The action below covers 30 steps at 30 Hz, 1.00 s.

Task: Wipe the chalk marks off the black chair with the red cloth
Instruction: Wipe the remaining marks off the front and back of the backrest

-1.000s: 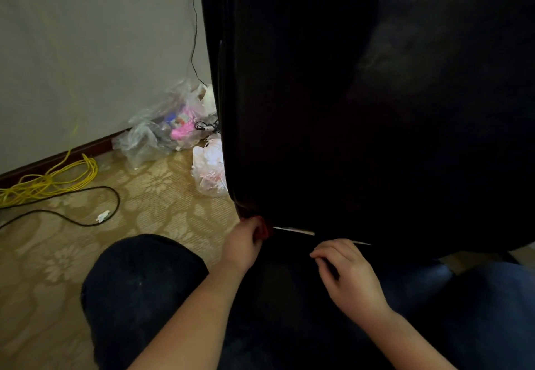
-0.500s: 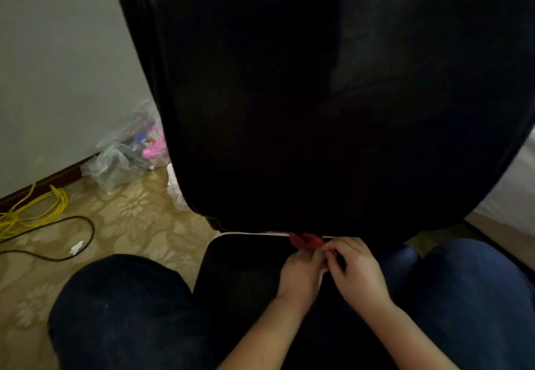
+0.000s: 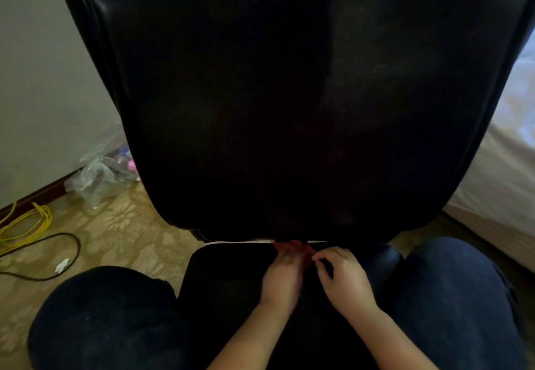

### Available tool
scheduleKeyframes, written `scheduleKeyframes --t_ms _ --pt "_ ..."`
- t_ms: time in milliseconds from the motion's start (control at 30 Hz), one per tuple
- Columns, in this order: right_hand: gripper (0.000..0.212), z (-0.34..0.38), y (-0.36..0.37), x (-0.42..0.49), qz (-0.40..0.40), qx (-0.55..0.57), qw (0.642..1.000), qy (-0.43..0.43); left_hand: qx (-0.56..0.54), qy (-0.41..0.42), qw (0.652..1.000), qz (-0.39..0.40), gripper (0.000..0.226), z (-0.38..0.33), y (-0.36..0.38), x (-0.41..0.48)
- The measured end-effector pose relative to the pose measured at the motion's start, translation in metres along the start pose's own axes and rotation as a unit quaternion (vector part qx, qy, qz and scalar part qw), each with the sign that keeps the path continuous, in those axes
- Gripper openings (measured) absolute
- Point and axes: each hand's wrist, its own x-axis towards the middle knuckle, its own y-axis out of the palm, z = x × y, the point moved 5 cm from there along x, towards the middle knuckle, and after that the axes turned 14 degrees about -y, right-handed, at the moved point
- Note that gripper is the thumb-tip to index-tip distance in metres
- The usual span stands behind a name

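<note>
Wiping at the seam between back and seat of the black chair (image 3: 275,109), low in the view toward 6 o'clock. Grips the bunched red cloth (image 3: 293,246) in the left hand (image 3: 282,274), curled round it and pressing it into that seam, right on the white chalk line (image 3: 240,242). Sets the right hand (image 3: 344,277) just beside, at 3 o'clock of the cloth, curled, with fingertips at the fabric's edge; cannot tell whether pinching it or merely touching. Shows chalk on both sides of the cloth: a longer streak running out toward 9 o'clock, a shorter one toward 3 o'clock. Judging by that, mid-task, with the seam only partly cleaned. Probably calls next for a firm sideways drag along the seam, perhaps first toward 9 o'clock over the longer streak, with the cloth pushed deep into the crease so as not to skip chalk lodged there.
</note>
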Motion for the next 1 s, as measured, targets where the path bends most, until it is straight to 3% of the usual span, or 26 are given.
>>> scheduleKeyframes --t_ms 33,167,233,367,500,633,800,1000 --pt "0.017 -0.002 -0.001 0.001 -0.006 -0.009 1.000 0.004 -0.004 0.036 0.999 0.026 0.026 -0.018 0.009 0.000" --pt "0.026 -0.025 -0.014 0.002 -0.001 -0.059 0.997 0.049 0.018 0.083 0.995 0.055 0.033 -0.041 0.017 0.004" --pt "0.028 -0.034 -0.016 0.001 0.013 -0.057 0.995 0.078 0.027 0.054 0.998 0.023 0.037 -0.021 0.000 0.012" --pt "0.029 -0.026 -0.011 0.003 0.023 -0.029 0.996 0.085 0.087 -0.085 0.992 0.028 0.035 0.035 -0.028 0.021" --pt "0.024 0.001 -0.022 0.005 -0.033 -0.014 0.999 0.014 0.069 -0.061 0.992 0.089 0.044 0.026 -0.038 0.004" --pt "0.025 0.037 -0.049 0.018 -0.101 -0.028 0.990 -0.090 -0.039 -0.025 0.999 -0.001 0.031 0.001 -0.080 -0.007" --pt "0.023 0.070 -0.093 0.030 -0.173 -0.030 0.971 -0.161 -0.098 0.020 0.991 -0.086 0.034 -0.035 -0.146 -0.008" --pt "0.016 0.121 -0.180 0.066 -0.265 -0.072 0.918 -0.287 -0.154 0.144 0.953 -0.219 0.032 -0.091 -0.249 0.002"
